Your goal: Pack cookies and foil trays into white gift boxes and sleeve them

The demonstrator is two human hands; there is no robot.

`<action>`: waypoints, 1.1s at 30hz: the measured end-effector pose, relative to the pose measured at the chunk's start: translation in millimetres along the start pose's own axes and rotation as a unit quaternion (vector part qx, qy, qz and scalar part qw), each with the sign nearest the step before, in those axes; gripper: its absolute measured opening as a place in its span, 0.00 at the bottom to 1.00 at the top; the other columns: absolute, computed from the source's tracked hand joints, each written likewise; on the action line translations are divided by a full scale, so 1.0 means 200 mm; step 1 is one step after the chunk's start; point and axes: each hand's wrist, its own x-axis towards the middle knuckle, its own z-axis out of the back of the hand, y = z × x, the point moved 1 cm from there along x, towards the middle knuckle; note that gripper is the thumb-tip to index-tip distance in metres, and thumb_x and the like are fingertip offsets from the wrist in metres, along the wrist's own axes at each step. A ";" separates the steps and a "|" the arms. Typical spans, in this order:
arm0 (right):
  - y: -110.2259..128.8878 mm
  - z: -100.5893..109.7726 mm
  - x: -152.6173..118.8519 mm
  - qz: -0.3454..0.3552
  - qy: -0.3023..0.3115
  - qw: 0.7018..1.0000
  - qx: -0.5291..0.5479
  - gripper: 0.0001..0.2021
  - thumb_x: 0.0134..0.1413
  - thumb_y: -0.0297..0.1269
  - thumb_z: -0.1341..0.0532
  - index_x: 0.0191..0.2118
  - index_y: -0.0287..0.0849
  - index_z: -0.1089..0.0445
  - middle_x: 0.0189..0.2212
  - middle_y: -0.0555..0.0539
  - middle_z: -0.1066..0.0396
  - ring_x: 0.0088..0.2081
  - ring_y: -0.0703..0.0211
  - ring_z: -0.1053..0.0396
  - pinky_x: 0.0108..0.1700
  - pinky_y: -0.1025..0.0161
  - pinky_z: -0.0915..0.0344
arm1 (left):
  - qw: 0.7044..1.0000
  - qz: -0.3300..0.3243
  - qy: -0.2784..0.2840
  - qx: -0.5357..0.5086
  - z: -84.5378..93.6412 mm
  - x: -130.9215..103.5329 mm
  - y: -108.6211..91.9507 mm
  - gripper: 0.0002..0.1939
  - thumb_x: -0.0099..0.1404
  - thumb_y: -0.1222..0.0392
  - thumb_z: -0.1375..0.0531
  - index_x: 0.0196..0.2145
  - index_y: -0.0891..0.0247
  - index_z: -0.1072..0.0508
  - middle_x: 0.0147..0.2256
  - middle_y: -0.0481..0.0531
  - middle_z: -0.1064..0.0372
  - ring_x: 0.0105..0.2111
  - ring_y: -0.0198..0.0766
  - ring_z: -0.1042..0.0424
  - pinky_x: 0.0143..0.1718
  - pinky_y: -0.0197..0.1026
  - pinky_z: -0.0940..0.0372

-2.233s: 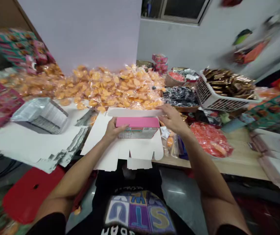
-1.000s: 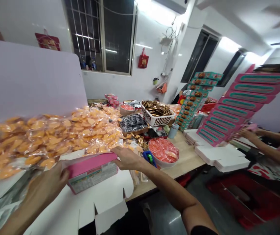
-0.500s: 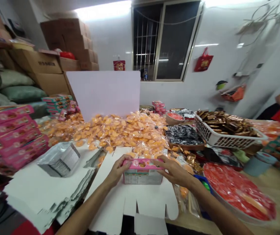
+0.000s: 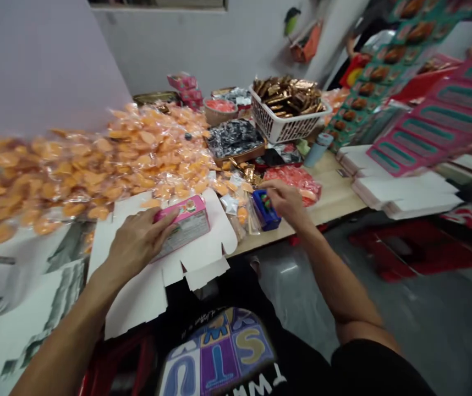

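Observation:
My left hand (image 4: 143, 235) is closed over the left end of a small pink-topped carton (image 4: 186, 220) with a silvery-grey side, standing on flat white die-cut cardboard (image 4: 132, 308). To the right, my right hand (image 4: 286, 201) reaches to a blue holder (image 4: 269, 221), which looks like a tape dispenser with a green and red core. Its fingers are bent and pressed together at the holder's upper end. Whatever lies between the fingertips is too small to make out. Clear-wrapped orange pieces (image 4: 137, 151) are heaped behind the carton.
Beyond the holder lie red wrapped packs (image 4: 297, 182), a tray of black packets (image 4: 236, 137), a white basket (image 4: 281, 129) of bronze packets and a blue-grey cup (image 4: 319, 149). White card stacks (image 4: 409, 192) and a pink printed sheet (image 4: 438, 121) are at right.
My view has turned right and down. My right hand has left the pink carton and moved right to the blue holder. My left hand stays on the carton, which is now angled.

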 end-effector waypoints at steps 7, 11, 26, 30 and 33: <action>-0.29 0.12 -0.24 -0.339 0.039 0.940 0.014 0.09 0.67 0.34 0.33 0.33 0.41 0.26 0.18 0.53 0.30 0.19 0.63 0.29 0.28 0.68 0.31 | 0.997 0.030 -0.030 -0.069 0.00 0.07 -0.11 0.20 0.78 0.41 0.41 0.46 0.56 0.16 0.51 0.59 0.17 0.45 0.52 0.18 0.41 0.47 0.27; -0.29 -0.02 -0.24 -0.368 0.042 0.924 0.096 0.08 0.65 0.35 0.32 0.34 0.40 0.27 0.24 0.51 0.25 0.22 0.62 0.25 0.25 0.70 0.30 | 0.995 0.023 -0.077 -0.061 -0.05 0.09 -0.13 0.20 0.79 0.41 0.41 0.48 0.55 0.14 0.53 0.59 0.17 0.49 0.54 0.17 0.46 0.50 0.26; -0.32 -0.06 -0.42 -0.299 -0.051 0.930 0.206 0.27 0.38 0.57 0.24 0.20 0.49 0.42 0.20 0.52 0.35 0.27 0.53 0.27 0.36 0.51 0.21 | 0.986 -0.011 -0.146 -0.077 -0.10 0.05 -0.13 0.22 0.82 0.40 0.43 0.49 0.52 0.12 0.52 0.60 0.16 0.44 0.54 0.15 0.43 0.51 0.22; -0.28 -0.01 -0.43 -0.266 -0.079 0.949 0.148 0.20 0.44 0.55 0.27 0.24 0.50 0.36 0.24 0.49 0.31 0.31 0.50 0.28 0.37 0.51 0.23 | 0.986 -0.027 -0.123 -0.105 -0.08 0.04 -0.14 0.19 0.82 0.48 0.43 0.52 0.55 0.13 0.55 0.62 0.17 0.50 0.53 0.15 0.51 0.52 0.20; -0.11 -0.07 -0.39 -0.175 -0.047 0.972 0.147 0.15 0.51 0.53 0.28 0.32 0.48 0.27 0.27 0.48 0.26 0.32 0.52 0.27 0.37 0.55 0.25 | 0.986 -0.028 -0.107 -0.125 -0.06 0.05 -0.16 0.14 0.79 0.54 0.40 0.50 0.56 0.13 0.55 0.60 0.16 0.52 0.51 0.15 0.54 0.52 0.20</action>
